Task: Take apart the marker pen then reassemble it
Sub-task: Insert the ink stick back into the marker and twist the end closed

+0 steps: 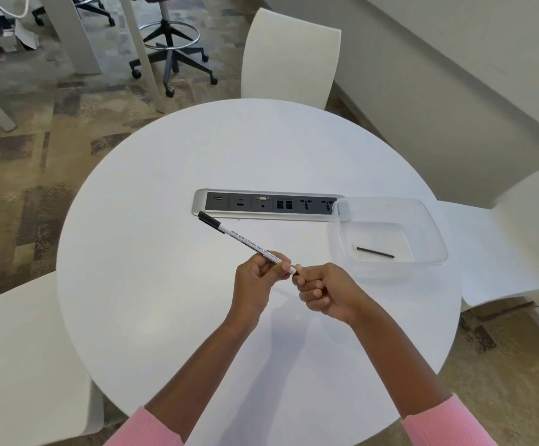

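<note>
Head view shows a round white table (pixel 165 284), a clear plastic tub (pixel 429 239) near its right edge holding a thin black rod (pixel 375 252), and both hands, left hand (pixel 257 280) and right hand (pixel 324 292), clasping the marker pen (pixel 245 243) above the table's middle.

Round white table (pixel 165 284), clear tub (pixel 429 226)

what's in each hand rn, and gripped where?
Left hand holds the marker pen near its uncapped rear end. Right hand pinches that end's tip; what it grips is hidden.
</note>
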The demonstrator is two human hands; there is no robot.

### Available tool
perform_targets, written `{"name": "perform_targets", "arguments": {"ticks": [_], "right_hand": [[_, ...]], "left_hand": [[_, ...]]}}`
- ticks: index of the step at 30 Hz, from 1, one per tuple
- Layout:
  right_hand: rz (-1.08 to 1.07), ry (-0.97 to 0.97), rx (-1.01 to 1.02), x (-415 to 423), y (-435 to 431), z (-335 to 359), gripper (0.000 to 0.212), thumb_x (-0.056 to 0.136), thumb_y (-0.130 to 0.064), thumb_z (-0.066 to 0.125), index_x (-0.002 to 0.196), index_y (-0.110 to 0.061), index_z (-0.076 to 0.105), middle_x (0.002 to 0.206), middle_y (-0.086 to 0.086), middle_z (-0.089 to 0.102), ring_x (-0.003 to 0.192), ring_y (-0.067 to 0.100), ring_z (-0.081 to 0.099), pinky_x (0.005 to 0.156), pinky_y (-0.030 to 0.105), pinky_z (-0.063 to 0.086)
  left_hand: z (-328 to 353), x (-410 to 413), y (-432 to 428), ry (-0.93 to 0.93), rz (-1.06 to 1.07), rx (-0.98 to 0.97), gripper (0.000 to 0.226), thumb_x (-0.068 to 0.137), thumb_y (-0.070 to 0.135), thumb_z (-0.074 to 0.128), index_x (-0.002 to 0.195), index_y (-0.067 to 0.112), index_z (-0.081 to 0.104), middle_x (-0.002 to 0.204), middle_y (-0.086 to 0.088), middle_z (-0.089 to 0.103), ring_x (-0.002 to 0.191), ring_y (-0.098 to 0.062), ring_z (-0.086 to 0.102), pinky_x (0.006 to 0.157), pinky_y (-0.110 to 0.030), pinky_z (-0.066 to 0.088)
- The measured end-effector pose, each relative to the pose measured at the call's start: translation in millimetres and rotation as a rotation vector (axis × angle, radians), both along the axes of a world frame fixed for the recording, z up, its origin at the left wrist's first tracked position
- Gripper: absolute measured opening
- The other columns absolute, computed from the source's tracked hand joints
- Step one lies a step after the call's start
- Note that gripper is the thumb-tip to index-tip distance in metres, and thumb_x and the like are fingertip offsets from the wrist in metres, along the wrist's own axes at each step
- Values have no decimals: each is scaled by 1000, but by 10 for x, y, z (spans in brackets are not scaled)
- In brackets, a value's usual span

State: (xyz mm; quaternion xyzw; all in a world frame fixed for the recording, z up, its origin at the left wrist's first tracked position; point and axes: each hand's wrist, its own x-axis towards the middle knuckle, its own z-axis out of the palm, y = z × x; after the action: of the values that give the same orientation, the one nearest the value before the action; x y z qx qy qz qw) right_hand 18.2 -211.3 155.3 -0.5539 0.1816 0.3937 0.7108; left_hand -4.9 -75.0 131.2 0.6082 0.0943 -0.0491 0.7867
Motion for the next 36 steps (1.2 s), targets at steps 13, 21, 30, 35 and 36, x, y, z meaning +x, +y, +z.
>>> {"name": "perform_targets", "arguments": {"ticks": [13,21,30,35,36], "right_hand": [[9,-784,-637,-222,166,-122,23,94,-28,44,79,-15,56,54,1,48,48,5,44,51,16,35],[90,-1358,-1038,-211,168,-258,18,88,-23,49,87,-9,59,68,5,56,64,20,52,55,23,40],[60,-1283,-944,-189,192,-215,37,83,-28,39,70,-1,60,59,12,52,57,26,46,53,27,31],[-39,-840,-621,-205,193,-109,29,85,-7,52,56,-7,57,47,-3,44,51,14,40,54,27,31],[-42,-763,-570,-190,176,-102,32,85,-6,53,53,-10,55,42,-6,43,47,10,38,51,25,30]], "left_hand": [[-53,-2,3,133,150,-183,13,86,7,58,75,8,64,65,2,68,69,-11,65,72,-18,55],[0,-14,-3,155,171,-297,13,88,6,55,77,6,63,64,1,67,68,-10,66,70,-16,55],[13,-35,-36,155,148,-304,14,89,6,54,77,6,62,60,6,67,64,-5,65,67,-14,54],[-16,-39,-25,122,104,-210,13,88,8,55,77,8,62,60,6,67,64,-5,65,68,-15,54],[-24,-43,-23,117,97,-196,13,88,7,56,77,8,62,60,6,67,63,-6,65,69,-16,54]]}}
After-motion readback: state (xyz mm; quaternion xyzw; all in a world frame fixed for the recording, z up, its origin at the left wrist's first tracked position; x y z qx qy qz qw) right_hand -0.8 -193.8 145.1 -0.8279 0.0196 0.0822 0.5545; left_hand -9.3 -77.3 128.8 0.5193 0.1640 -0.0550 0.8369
